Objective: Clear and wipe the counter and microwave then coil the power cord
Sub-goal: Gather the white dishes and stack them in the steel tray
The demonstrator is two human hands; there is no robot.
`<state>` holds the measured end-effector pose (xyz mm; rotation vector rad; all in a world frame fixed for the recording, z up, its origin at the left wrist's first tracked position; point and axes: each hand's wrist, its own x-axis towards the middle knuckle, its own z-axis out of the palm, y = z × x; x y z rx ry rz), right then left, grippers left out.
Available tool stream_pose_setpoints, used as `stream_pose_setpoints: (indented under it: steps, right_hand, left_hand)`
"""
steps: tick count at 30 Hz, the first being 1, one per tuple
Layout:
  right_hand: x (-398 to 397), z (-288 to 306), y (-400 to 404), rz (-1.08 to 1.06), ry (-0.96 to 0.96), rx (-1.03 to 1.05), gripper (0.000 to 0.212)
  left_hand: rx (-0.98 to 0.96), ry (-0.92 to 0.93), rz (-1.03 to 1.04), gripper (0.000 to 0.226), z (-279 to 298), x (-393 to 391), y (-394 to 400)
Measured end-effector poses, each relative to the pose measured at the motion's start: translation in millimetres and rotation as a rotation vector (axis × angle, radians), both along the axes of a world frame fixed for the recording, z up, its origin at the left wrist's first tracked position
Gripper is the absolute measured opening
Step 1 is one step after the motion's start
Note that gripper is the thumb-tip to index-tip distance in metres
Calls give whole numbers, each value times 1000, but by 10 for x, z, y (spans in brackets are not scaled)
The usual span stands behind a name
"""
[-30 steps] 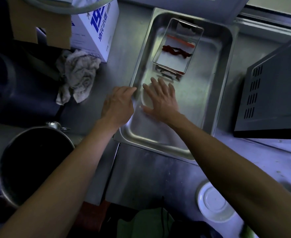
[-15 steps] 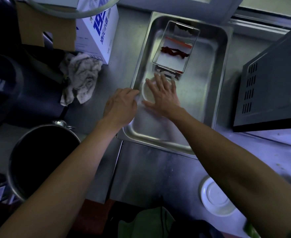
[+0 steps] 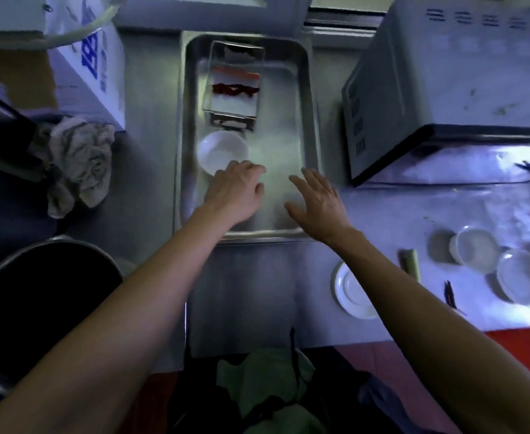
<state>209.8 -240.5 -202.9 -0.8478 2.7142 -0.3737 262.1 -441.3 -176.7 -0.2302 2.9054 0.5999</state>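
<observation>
A steel tray (image 3: 312,120) lies on the counter (image 3: 392,214), left of the grey microwave (image 3: 445,83). In the tray sit a small rectangular steel container (image 3: 235,98) with red scraps and, in front of it, a white bowl (image 3: 220,150). My left hand (image 3: 235,191) is over the tray just in front of the bowl, knuckles up, fingers loosely bent, holding nothing. My right hand (image 3: 317,202) hovers flat with spread fingers over the tray's front right corner. No power cord is visible.
A crumpled rag (image 3: 79,158) lies left of the tray beside a white box (image 3: 91,64). A large dark pot (image 3: 38,308) stands at the front left. A white saucer (image 3: 351,292), two small bowls (image 3: 476,250) and a green stalk (image 3: 410,261) sit on the counter at right.
My right hand has come off the white bowl and moved right, uncovering it. My left hand left the tray's left rim and now sits inside the tray. The view swung right.
</observation>
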Motion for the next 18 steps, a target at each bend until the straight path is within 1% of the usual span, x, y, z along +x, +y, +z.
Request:
stream_pose_setpoints:
  steps: [4, 10, 12, 15, 18]
  right_hand:
    - [194, 105, 520, -148, -11, -24, 60]
    - [450, 165, 1361, -348, 1, -34, 60]
    - [520, 152, 1571, -377, -8, -36, 60]
    - [649, 137, 2032, -459, -28, -39, 60]
    - [773, 133, 2509, -516, 5, -39, 59]
  left_hand:
    - [-4, -4, -143, 35, -40, -92, 409]
    - [12, -6, -323, 42, -59, -196, 1150]
    - [17, 13, -341, 42, -74, -213, 1342]
    - [0, 20, -422, 43, -85, -229, 1816]
    - [-8, 5, -492, 43, -79, -185, 2340]
